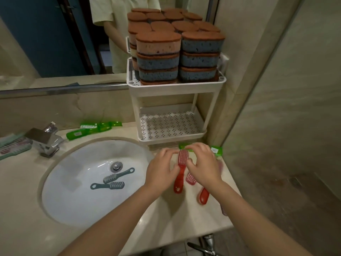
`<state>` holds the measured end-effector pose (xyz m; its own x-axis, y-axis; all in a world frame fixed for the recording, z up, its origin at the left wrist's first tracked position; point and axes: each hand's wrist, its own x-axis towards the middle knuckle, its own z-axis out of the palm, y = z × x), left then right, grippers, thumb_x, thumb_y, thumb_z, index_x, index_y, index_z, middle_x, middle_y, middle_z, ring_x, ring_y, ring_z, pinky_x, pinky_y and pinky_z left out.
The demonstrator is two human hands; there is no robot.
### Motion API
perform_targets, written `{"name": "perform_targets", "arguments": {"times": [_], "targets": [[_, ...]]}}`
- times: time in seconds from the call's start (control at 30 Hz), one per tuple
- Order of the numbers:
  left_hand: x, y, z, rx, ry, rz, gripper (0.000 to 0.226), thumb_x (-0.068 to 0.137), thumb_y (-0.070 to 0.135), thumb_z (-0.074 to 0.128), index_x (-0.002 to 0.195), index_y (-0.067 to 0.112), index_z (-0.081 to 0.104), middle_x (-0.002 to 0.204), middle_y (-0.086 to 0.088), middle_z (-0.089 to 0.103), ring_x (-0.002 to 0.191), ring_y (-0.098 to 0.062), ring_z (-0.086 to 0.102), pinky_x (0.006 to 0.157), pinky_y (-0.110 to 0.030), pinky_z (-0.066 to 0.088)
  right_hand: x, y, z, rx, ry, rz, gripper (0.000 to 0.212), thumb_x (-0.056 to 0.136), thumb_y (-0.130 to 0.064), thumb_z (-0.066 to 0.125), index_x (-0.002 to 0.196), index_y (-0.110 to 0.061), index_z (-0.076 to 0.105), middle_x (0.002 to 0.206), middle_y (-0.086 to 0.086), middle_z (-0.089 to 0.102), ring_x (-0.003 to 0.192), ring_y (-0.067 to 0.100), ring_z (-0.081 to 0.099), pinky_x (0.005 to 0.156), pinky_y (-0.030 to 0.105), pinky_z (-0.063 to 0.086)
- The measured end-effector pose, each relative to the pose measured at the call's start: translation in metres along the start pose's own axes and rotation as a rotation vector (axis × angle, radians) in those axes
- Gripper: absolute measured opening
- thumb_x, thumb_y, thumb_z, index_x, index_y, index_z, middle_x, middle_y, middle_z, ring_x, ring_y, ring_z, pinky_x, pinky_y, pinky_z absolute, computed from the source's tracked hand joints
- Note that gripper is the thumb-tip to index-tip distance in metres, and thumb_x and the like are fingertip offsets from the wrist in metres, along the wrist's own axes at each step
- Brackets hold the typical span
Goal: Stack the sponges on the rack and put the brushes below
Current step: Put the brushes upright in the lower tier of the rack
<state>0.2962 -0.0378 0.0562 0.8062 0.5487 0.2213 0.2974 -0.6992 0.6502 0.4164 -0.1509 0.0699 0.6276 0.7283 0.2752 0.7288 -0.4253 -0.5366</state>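
On a beige counter below a mirror, left hand and right hand pinch a red brush with curled fingers before the rack, sponges stacked on top; grey brushes lie in the sink.

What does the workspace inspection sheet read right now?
Surface: counter with sink.
Job's things: sponges stacked on top of the rack; lower shelf without brushes; red brush held; other red brushes beside it; grey brushes in sink; green brushes behind it; green brush before rack; teal brushes beside tap.
Clutter: nothing seen.
Grippers: left hand and right hand both grip the red brush.
Cables: nothing seen.
Surroundings: mirror, wall.
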Motion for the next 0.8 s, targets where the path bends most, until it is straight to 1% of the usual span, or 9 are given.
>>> {"name": "perform_targets", "arguments": {"times": [0.07,0.17,0.23,0.33,0.4,0.47,0.6,0.7,0.8], "targets": [[-0.004,-0.003,0.012,0.012,-0.064,-0.036,0.045,0.082,0.037,0.051,0.126,0.029,0.056,0.124,0.010,0.054,0.113,-0.010,0.052,0.085,-0.026,0.044,-0.007,0.010,0.005,-0.037,-0.067,0.058,0.042,0.077,-0.019,0.059,0.118,-0.024,0.064,0.118,-0.005,0.059,0.117,0.017,0.049,0.100,0.032,0.036],[-0.007,-0.009,0.030,0.043,-0.136,-0.083,0.043,0.083,0.031,0.056,0.126,0.033,0.056,0.123,0.011,0.054,0.113,-0.009,0.053,0.085,-0.027,0.047,-0.017,0.025,0.014,-0.078,-0.141,0.105,0.043,0.077,-0.019,0.058,0.120,-0.024,0.063,0.118,-0.004,0.059,0.118,0.018,0.047,0.098,0.029,0.031],[-0.007,-0.011,0.039,0.051,-0.173,-0.117,0.045,0.083,0.030,0.057,0.128,0.034,0.055,0.124,0.010,0.054,0.113,-0.009,0.053,0.086,-0.030,0.049,-0.020,0.036,0.018,-0.088,-0.177,0.118,0.043,0.078,-0.019,0.059,0.121,-0.023,0.063,0.118,-0.001,0.059,0.119,0.020,0.047,0.101,0.031,0.032],[-0.005,-0.014,0.051,0.074,-0.231,-0.167,0.048,0.083,0.032,0.058,0.131,0.031,0.053,0.128,0.006,0.055,0.114,-0.013,0.055,0.087,-0.032,0.049,-0.021,0.048,0.024,-0.108,-0.239,0.135,0.046,0.078,-0.021,0.060,0.123,-0.022,0.061,0.120,-0.001,0.057,0.120,0.021,0.046,0.103,0.032,0.032],[-0.006,-0.016,0.058,0.085,-0.259,-0.212,0.049,0.083,0.033,0.058,0.131,0.029,0.052,0.129,0.004,0.055,0.114,-0.016,0.055,0.086,-0.033,0.049,-0.021,0.055,0.029,-0.128,-0.278,0.130,0.048,0.077,-0.022,0.061,0.125,-0.020,0.060,0.123,0.000,0.056,0.121,0.021,0.045,0.105,0.033,0.033],[-0.006,-0.018,0.066,0.098,-0.278,-0.254,0.050,0.084,0.033,0.059,0.133,0.027,0.050,0.129,0.003,0.055,0.114,-0.017,0.054,0.085,-0.032,0.048,-0.020,0.061,0.033,-0.177,-0.332,0.112,0.052,0.077,-0.022,0.062,0.128,-0.020,0.057,0.128,0.001,0.055,0.126,0.022,0.043,0.110,0.036,0.030],[0.000,-0.018,0.079,0.137,-0.316,-0.333,0.053,0.083,0.035,0.061,0.133,0.024,0.046,0.126,0.000,0.050,0.108,-0.020,0.054,0.079,-0.035,0.048,-0.014,0.073,0.039,-0.269,-0.446,0.127,0.060,0.078,-0.017,0.060,0.137,-0.023,0.048,0.142,0.000,0.045,0.139,0.021,0.029,0.117,0.047,0.016],[0.007,-0.018,0.088,0.203,-0.362,-0.388,0.057,0.082,0.043,0.062,0.130,0.019,0.044,0.124,-0.002,0.046,0.105,-0.022,0.055,0.078,-0.037,0.051,-0.007,0.080,0.041,-0.350,-0.530,0.086,0.063,0.081,-0.020,0.061,0.141,-0.025,0.043,0.148,0.001,0.038,0.143,0.023,0.023,0.118,0.047,0.013],[0.010,-0.019,0.097,0.281,-0.394,-0.419,0.065,0.080,0.049,0.066,0.129,0.014,0.040,0.125,-0.005,0.041,0.105,-0.023,0.054,0.073,-0.036,0.049,0.000,0.085,0.046,-0.447,-0.609,-0.001,0.060,0.082,-0.024,0.063,0.139,-0.025,0.045,0.149,0.004,0.035,0.144,0.026,0.019,0.119,0.047,0.012]]}}
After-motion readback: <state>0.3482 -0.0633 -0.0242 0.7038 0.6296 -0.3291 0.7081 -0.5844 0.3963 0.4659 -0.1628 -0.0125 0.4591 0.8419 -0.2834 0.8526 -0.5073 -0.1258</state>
